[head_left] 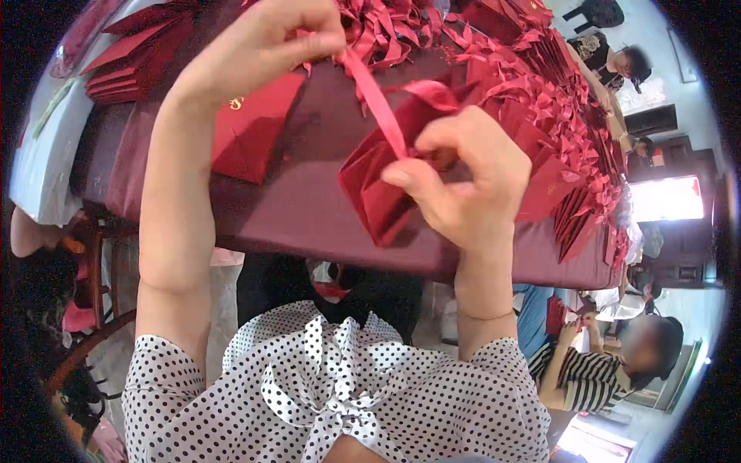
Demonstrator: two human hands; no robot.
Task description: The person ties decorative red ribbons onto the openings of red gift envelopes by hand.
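Observation:
A red ribbon (376, 100) runs taut on a slant between my two hands. My left hand (289, 38) is closed in a pinch on its upper end, over the far part of the table. With thumb and forefinger, my right hand (475, 177) closes on the ribbon lower down, just over a dark red folded paper bag (374, 189). The bag lies tilted on the tablecloth, partly hidden behind that hand. Another ribbon loop (432, 94) curls above the bag. Beyond my left forearm lies a flat red bag (255, 135) with gold lettering.
Many red bags with ribbons (532, 116) are heaped along the right side of the maroon-covered table (309, 224). Loose ribbons (390, 31) lie at the far side. Folded red bags (135, 65) are stacked far left. A person in a striped shirt (590, 378) works at the right.

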